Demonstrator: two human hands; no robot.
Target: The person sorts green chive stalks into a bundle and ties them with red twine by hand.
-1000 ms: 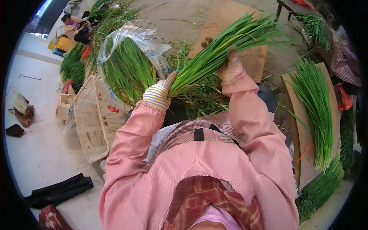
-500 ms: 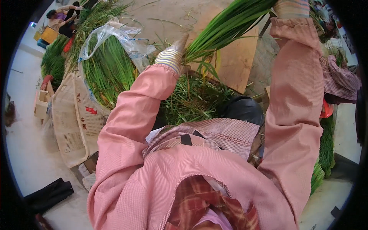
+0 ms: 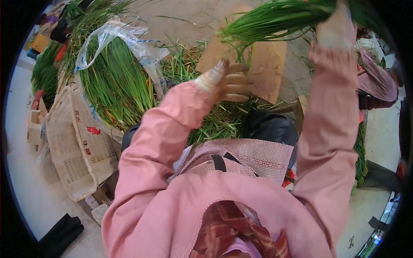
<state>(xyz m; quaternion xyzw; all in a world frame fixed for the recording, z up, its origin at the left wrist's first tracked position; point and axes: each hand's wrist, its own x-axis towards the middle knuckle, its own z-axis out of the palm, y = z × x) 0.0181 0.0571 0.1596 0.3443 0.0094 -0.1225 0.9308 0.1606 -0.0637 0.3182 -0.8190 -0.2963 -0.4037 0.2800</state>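
My right hand, in a pale glove, is closed on a bunch of chives. The long green blades stretch left across the top of the view, with thin strands dangling from their left end. Below that end, my left hand is apart from the bunch, its gloved fingers stretched out and nothing in them. Behind the fingers lies a flat wooden board. Loose green trimmings are heaped between my left forearm and my knee.
To the left a clear plastic bag partly wraps a large pile of chives. Beside it leans a cream plastic crate. More greens lie farther left. A checked cloth is at the right, and a black cloth at lower left.
My left hand has let go of the bunch's end and moved down and right, opening its fingers. My right hand still holds the bunch, which is now more level.
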